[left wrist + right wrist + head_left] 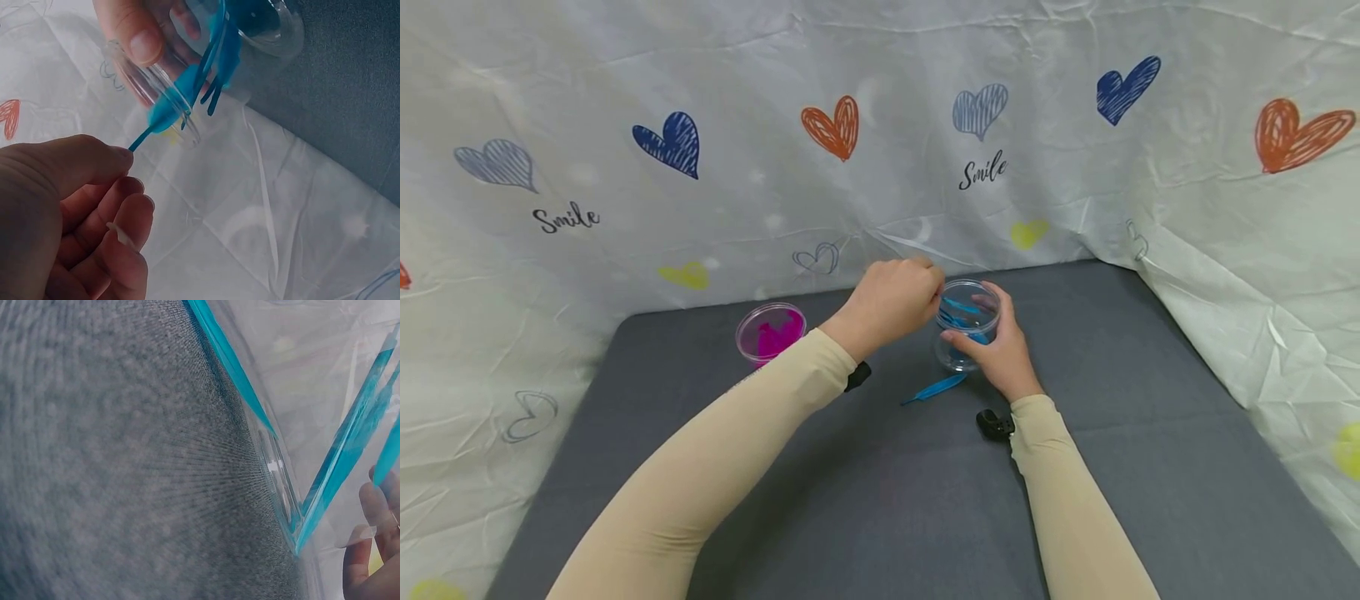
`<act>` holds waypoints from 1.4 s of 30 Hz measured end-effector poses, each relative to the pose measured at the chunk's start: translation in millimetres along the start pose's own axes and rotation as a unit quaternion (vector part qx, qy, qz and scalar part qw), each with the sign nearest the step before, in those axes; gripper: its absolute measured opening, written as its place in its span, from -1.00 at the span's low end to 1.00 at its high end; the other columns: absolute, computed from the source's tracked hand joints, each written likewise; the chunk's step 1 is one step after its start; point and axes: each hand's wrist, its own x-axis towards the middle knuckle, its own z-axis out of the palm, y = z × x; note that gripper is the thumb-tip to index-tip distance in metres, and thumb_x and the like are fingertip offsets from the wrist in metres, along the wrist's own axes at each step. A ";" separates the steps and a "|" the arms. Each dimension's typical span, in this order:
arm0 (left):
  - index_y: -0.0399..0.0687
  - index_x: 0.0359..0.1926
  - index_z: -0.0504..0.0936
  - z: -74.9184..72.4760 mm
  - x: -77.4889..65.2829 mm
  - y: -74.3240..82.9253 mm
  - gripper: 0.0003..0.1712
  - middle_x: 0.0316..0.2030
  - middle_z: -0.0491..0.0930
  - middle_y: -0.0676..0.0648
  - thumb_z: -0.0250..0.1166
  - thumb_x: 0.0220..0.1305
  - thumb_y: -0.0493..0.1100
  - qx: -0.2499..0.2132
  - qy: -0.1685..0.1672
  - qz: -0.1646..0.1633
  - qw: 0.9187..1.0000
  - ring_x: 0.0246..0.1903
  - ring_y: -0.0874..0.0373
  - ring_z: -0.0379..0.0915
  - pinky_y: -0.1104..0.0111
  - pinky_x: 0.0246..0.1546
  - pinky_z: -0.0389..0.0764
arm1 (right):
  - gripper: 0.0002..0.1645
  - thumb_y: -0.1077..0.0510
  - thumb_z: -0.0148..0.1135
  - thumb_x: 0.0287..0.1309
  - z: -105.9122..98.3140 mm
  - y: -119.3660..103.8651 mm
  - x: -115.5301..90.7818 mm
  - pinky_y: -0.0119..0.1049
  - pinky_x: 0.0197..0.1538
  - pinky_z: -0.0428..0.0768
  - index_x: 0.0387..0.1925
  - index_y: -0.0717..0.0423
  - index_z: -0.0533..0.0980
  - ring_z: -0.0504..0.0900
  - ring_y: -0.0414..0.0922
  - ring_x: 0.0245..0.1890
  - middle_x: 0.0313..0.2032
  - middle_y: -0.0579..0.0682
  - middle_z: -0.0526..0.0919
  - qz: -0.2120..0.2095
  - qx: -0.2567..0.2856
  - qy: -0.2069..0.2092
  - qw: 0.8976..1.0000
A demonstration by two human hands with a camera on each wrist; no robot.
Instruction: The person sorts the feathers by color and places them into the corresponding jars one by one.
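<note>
My right hand [1003,354] grips a clear round plastic jar [955,360] from its right side, thumb near the front and fingers behind. Several blue feathers stand inside it; some blue feathers [350,444] show through the wall in the right wrist view. At the rim, my left hand [891,304] pinches the thin quill of a blue feather [169,107] between thumb and forefinger. The vane of that feather reaches into the jar's mouth in the left wrist view. Another blue feather [936,389] lies on the table just in front of the jar.
Left of the hands stands a second clear jar [741,340] with bright pink feathers [778,333] in it, partly behind the left forearm. A grey cloth [1120,467] covers the table. White sheeting [895,50] printed with hearts hangs behind and at both sides.
</note>
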 end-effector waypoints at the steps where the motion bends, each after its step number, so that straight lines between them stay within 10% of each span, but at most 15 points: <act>1: -0.07 -0.08 0.77 1.1 0.1 0.2 -0.82 -0.21 0.74 -0.04 0.27 0.56 -0.12 0.000 0.001 0.000 1.000 -0.37 0.07 0.70 0.21 -0.38 0.76 | 0.19 -0.04 0.56 0.29 -0.2 -5.3 -1.8 0.25 0.58 0.38 0.71 -0.16 0.01 0.37 0.20 0.58 0.60 0.17 0.34 0.002 0.002 -0.002 1.000; 26: -0.12 -0.05 0.76 19.6 -9.1 -4.7 -0.82 -0.17 0.75 -0.06 0.34 0.54 -0.12 -0.006 0.040 0.023 0.999 -0.34 0.09 0.72 0.24 -0.34 0.78 | 0.18 -0.04 0.56 0.31 3.8 -8.8 -3.9 0.25 0.60 0.35 0.71 -0.18 0.00 0.26 0.14 0.65 0.61 0.13 0.32 0.006 0.000 -0.005 1.000; 42: -0.10 -0.04 0.78 37.2 -51.8 -25.0 -0.82 -0.18 0.75 -0.07 0.34 0.48 -0.13 -0.053 0.045 -0.026 0.997 -0.42 0.10 0.70 0.26 -0.38 0.77 | 0.15 -0.02 0.56 0.29 4.0 -7.5 -5.0 0.25 0.60 0.34 0.68 -0.23 0.04 0.25 0.09 0.66 0.59 0.13 0.34 0.000 0.006 0.005 1.000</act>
